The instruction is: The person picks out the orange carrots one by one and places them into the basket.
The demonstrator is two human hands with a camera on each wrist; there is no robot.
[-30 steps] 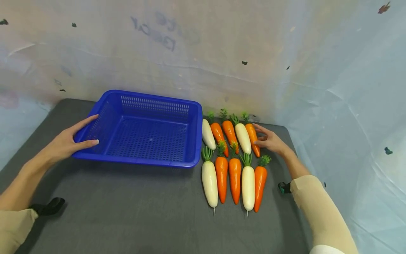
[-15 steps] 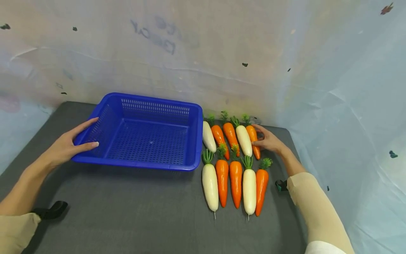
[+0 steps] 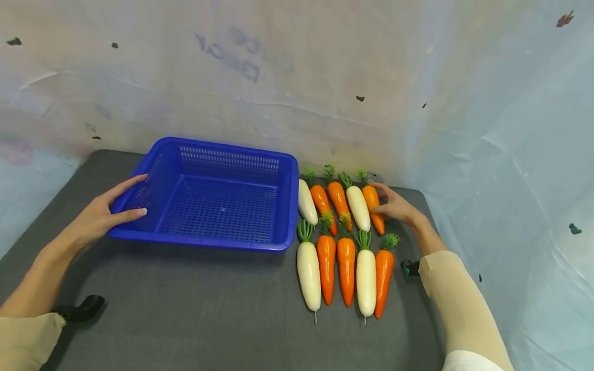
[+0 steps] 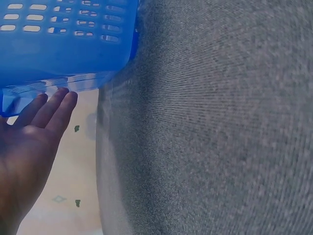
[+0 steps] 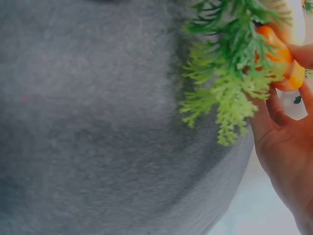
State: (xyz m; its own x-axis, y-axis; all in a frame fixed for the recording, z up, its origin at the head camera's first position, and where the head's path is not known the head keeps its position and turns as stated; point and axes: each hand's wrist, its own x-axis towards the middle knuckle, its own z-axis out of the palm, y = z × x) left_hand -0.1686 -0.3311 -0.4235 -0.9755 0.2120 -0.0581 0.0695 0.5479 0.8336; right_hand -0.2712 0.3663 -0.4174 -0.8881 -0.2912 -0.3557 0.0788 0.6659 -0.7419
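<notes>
My left hand [image 3: 99,216] holds the left end of a blue plastic basket [image 3: 204,246], thumb inside the wall. In the left wrist view, several fingertips [image 4: 62,100] reach the outside of the perforated basket [image 4: 58,54]. On the right, my right hand [image 3: 394,204] grips the rightmost carrot [image 3: 371,198] of the back row, which lies on the dark cloth. The right wrist view has this carrot [image 5: 276,54] between the thumb and fingers of the right hand [image 5: 288,147], its leafy green top [image 5: 234,73] partly covering it.
Two rows of carrots and white radishes lie right of the basket, including a front radish [image 3: 308,275], another radish [image 3: 365,283] and a carrot [image 3: 383,283]. A pale sheet [image 3: 325,77] hangs behind the dark table [image 3: 199,314].
The head view has shifted slightly, so everything sits a little lower in it. Both hands keep their places at the basket and the back-row carrot.
</notes>
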